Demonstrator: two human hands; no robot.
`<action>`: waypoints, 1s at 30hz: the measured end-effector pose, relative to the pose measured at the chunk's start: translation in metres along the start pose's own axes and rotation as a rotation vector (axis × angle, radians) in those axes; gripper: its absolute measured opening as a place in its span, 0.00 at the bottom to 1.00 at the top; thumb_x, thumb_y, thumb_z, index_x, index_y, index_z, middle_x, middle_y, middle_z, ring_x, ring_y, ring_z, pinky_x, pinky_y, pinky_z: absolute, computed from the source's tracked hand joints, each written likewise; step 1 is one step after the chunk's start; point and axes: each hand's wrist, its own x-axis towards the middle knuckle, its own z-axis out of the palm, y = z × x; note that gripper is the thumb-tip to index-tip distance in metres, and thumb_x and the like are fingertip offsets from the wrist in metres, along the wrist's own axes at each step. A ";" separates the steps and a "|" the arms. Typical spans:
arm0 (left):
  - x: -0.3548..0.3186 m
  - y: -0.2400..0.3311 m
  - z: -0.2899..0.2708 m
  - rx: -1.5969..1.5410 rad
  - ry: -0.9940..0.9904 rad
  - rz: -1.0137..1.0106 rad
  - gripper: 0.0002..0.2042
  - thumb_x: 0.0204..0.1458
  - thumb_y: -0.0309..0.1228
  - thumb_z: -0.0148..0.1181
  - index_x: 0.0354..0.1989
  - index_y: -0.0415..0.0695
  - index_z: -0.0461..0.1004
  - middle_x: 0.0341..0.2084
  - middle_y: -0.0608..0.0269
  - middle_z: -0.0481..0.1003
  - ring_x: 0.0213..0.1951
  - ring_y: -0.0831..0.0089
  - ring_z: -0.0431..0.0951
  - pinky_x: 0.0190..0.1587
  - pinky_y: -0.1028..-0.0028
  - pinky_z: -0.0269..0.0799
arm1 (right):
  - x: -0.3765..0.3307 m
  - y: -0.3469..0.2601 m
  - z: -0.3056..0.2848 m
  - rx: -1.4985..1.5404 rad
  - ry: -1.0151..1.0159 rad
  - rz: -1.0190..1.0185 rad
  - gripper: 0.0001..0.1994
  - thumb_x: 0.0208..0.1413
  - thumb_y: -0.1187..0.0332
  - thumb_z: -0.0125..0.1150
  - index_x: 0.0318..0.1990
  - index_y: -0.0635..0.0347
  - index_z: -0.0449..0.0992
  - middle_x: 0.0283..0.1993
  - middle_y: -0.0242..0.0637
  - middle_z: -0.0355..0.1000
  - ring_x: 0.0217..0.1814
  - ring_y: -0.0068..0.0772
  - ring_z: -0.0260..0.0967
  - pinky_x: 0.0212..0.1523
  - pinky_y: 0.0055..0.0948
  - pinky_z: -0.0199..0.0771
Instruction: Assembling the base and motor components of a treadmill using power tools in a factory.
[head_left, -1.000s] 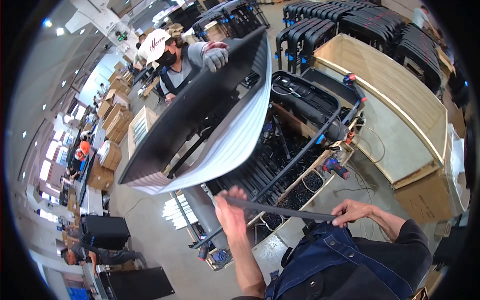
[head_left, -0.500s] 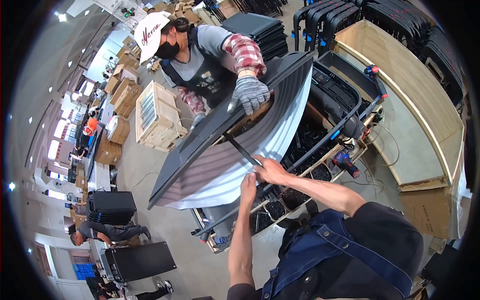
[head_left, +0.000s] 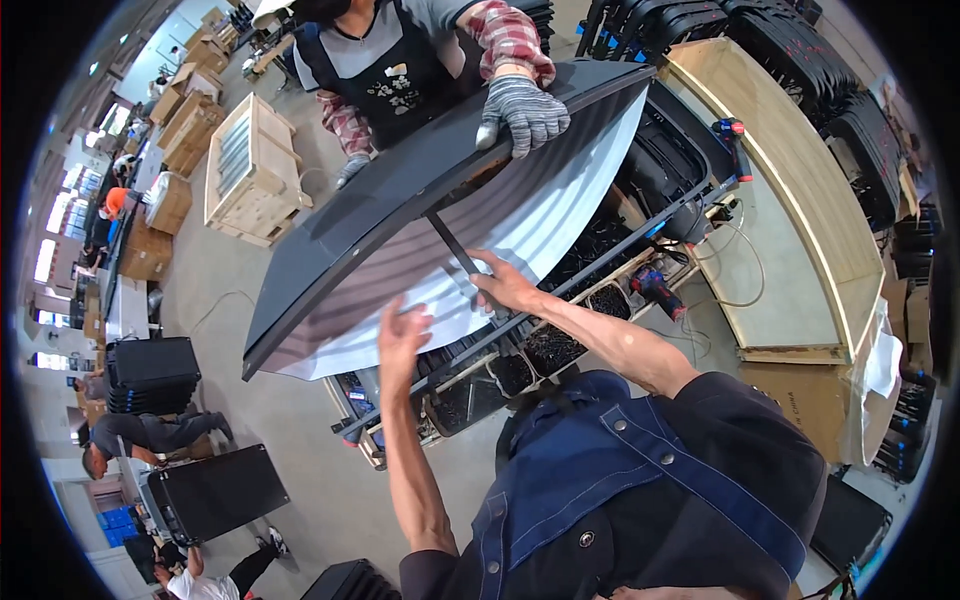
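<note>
A large dark panel [head_left: 390,215] is tilted above the workbench, with a pale, ribbed-looking sheet [head_left: 400,275] bowed below its edge. A narrow black bar [head_left: 452,243] slants from the panel's underside down towards me. My right hand [head_left: 505,288] is closed around the lower part of that bar. To its left, my left hand [head_left: 402,335] is off the bar, fingers apart and slightly blurred, in front of the pale sheet. Across from me, a co-worker's grey-striped gloved hand [head_left: 522,115] presses on the panel's far right edge; the other glove [head_left: 352,170] rests farther left.
Under the panel, a bench frame carries bins of small dark parts [head_left: 553,345]. A red-and-blue power drill [head_left: 655,292] lies at the bench's right, another driver [head_left: 735,150] farther back. A curved wooden-edged partition [head_left: 790,200] bounds the right. A wooden crate [head_left: 250,170] stands far left.
My left hand has let go of the bar and moved left, its fingers spreading. My right hand stays on the bar. The whole view has shifted, showing more of the floor at lower left.
</note>
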 end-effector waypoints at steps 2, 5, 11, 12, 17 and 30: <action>-0.011 0.028 -0.023 -0.297 0.149 0.145 0.36 0.64 0.52 0.58 0.72 0.45 0.55 0.55 0.46 0.75 0.57 0.55 0.77 0.53 0.59 0.78 | -0.002 -0.008 0.005 0.076 -0.076 0.035 0.30 0.69 0.69 0.53 0.76 0.52 0.52 0.28 0.34 0.73 0.30 0.26 0.75 0.31 0.29 0.78; -0.016 0.076 -0.041 -0.624 0.329 0.279 0.37 0.63 0.60 0.54 0.70 0.43 0.59 0.55 0.46 0.75 0.55 0.54 0.79 0.55 0.58 0.78 | -0.003 -0.003 0.007 -0.089 -0.134 0.009 0.32 0.69 0.70 0.53 0.77 0.54 0.50 0.30 0.34 0.73 0.32 0.25 0.74 0.35 0.28 0.77; -0.011 0.114 -0.059 -0.628 0.440 0.088 0.30 0.64 0.54 0.56 0.61 0.39 0.68 0.51 0.49 0.77 0.52 0.57 0.80 0.52 0.60 0.78 | -0.005 -0.015 0.009 -0.140 -0.139 0.081 0.33 0.70 0.69 0.52 0.78 0.53 0.47 0.30 0.33 0.72 0.33 0.25 0.74 0.39 0.30 0.77; -0.007 0.117 -0.054 -0.643 0.472 0.096 0.25 0.65 0.47 0.58 0.57 0.37 0.71 0.44 0.50 0.79 0.48 0.58 0.82 0.50 0.61 0.79 | -0.005 -0.016 0.005 -0.133 -0.152 0.072 0.33 0.70 0.69 0.52 0.78 0.53 0.46 0.30 0.33 0.72 0.33 0.25 0.74 0.40 0.31 0.77; -0.002 0.112 -0.050 -0.680 0.546 0.143 0.16 0.64 0.38 0.58 0.49 0.36 0.75 0.42 0.50 0.80 0.43 0.59 0.82 0.49 0.63 0.80 | -0.002 -0.028 0.003 -0.391 -0.136 0.035 0.34 0.70 0.63 0.55 0.78 0.51 0.47 0.35 0.41 0.77 0.36 0.32 0.76 0.44 0.38 0.78; -0.043 0.017 -0.012 -0.919 0.837 -0.111 0.10 0.65 0.38 0.56 0.44 0.44 0.75 0.38 0.60 0.81 0.35 0.69 0.81 0.33 0.67 0.78 | -0.026 -0.092 -0.330 0.534 0.473 -0.076 0.25 0.62 0.47 0.65 0.55 0.59 0.72 0.41 0.32 0.75 0.40 0.25 0.74 0.36 0.25 0.72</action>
